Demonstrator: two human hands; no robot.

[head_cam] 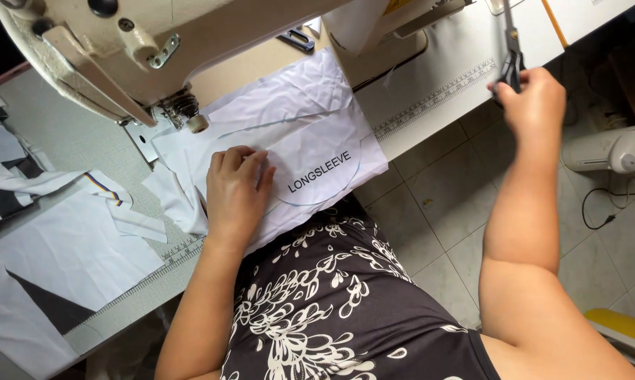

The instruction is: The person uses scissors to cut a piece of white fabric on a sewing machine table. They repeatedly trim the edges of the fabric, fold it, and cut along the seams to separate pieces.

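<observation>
While our left hand (234, 188) lies flat, palm down and fingers loosely spread, it grips nothing; it just presses on the white crumpled woven fabric piece (289, 119) spread on the table under the sewing head. Just beside those fingers, to their right, sits a clear curved plastic pattern template (324, 176) with dark lettering, lying on the same fabric near the table's front edge. Our right hand (532, 98) is out to the right, well apart from the fabric, fingers closed around the black handles of a pair of metal scissors (511, 49); blades point away from us over the pale worktop (444, 63). Can't tell if the blades are parted. Beige industrial sewing machine (141, 42) fills the upper left, its presser foot (191, 116) near the fabric's far left edge. A printed ruler strip (437, 98) runs along the table edge. More white and dark cloth cuttings (57, 232) lie at left.
</observation>
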